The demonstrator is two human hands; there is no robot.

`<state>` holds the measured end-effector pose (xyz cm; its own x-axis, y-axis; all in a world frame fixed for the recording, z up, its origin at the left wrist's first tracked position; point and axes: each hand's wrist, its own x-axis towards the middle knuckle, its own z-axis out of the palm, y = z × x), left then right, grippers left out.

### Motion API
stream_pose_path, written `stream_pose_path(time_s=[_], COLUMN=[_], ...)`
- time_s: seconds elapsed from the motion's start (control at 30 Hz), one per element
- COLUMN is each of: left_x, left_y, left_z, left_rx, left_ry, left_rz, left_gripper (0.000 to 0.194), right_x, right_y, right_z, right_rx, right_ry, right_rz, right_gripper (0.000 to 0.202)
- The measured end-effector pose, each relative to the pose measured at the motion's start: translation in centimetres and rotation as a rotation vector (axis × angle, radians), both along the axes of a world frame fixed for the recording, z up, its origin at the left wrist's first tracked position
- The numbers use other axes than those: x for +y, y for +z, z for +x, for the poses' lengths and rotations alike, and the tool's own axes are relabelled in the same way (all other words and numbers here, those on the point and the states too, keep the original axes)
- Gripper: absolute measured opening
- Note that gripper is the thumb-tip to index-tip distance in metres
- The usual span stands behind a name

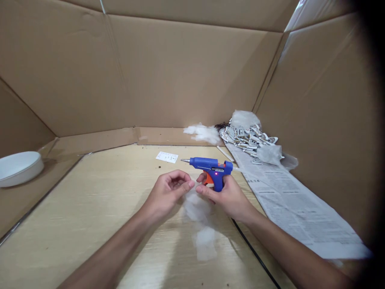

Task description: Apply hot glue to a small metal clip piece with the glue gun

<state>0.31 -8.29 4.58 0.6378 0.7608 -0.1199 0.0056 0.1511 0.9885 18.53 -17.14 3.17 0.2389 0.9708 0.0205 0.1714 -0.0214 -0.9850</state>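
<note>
My right hand [230, 196] is wrapped round the handle of a blue glue gun [207, 163], whose metal nozzle points left and whose small red light is lit. Its thumb reaches toward my left hand [170, 190], which is pinched at thumb and forefinger. What the left fingertips hold, if anything, is too small to make out. Thin translucent white pieces [197, 206] lie under and just below the hands. A separate white piece [206, 243] rests nearer on the wooden table [99, 200].
At the back right, printed cutouts [246, 136] are heaped on newspaper [294, 200]. White sheets [203, 133] lie beside them. A small white card [167, 157] is behind the hands. A white bowl [21, 168] stands far left. A black cord [252, 249] runs under my right forearm. Cardboard walls [186, 72] surround the table.
</note>
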Motion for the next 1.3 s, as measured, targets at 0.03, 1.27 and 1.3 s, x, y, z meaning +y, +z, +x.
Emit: stream_pose_path(time_s=[0.03, 1.27, 1.3], left_x=[0.0, 1.9, 1.9], left_y=[0.0, 0.6, 0.5], left_z=[0.1, -2.2, -2.1], left_rx=[-0.007, 0.2, 0.186], left_ry=[0.0, 0.011, 0.022], left_rz=[0.014, -0.018, -0.023], left_gripper=[0.046, 0.05, 0.05], right_x=[0.0, 0.0, 0.0], right_y=[0.0, 0.7, 0.6], right_z=[-0.1, 0.0, 0.0], right_rx=[0.0, 0.012, 0.016], right_ry=[-0.004, -0.029, -0.018], right_rz=[-0.007, 0.077, 0.078], right_gripper=[0.05, 0.036, 0.038])
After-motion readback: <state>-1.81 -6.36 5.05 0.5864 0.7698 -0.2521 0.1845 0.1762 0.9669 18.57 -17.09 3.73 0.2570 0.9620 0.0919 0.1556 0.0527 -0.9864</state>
